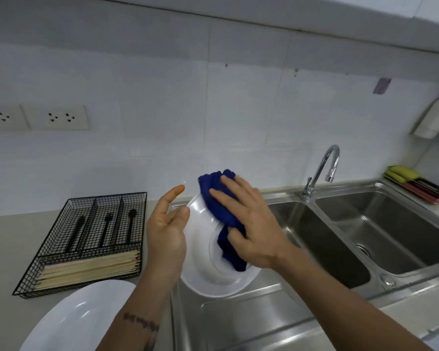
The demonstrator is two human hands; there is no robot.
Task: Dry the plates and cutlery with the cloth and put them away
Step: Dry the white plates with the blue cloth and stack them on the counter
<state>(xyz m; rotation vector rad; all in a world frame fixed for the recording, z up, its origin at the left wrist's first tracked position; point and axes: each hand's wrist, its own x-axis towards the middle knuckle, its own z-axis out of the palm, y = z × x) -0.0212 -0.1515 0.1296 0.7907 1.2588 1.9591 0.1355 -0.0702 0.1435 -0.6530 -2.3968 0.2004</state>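
A white plate (203, 269) is tilted in the air over the sink's draining board. My left hand (166, 236) holds it at its left rim, thumb on the front face and fingers behind. My right hand (251, 224) lies flat on a crumpled blue cloth (218, 206) and presses it against the plate's face with spread, straight fingers. A second white plate (74, 320) lies on the counter at the lower left. A black wire cutlery tray (48, 252) on the counter holds black cutlery (107, 229) in its upright slots and pale chopsticks (91, 269) in the front slot.
A steel double sink (340, 239) with a curved tap (325, 168) fills the right side. Sponges in a small rack (413, 183) stand behind the far basin. Wall sockets (58, 117) sit above the counter at the left.
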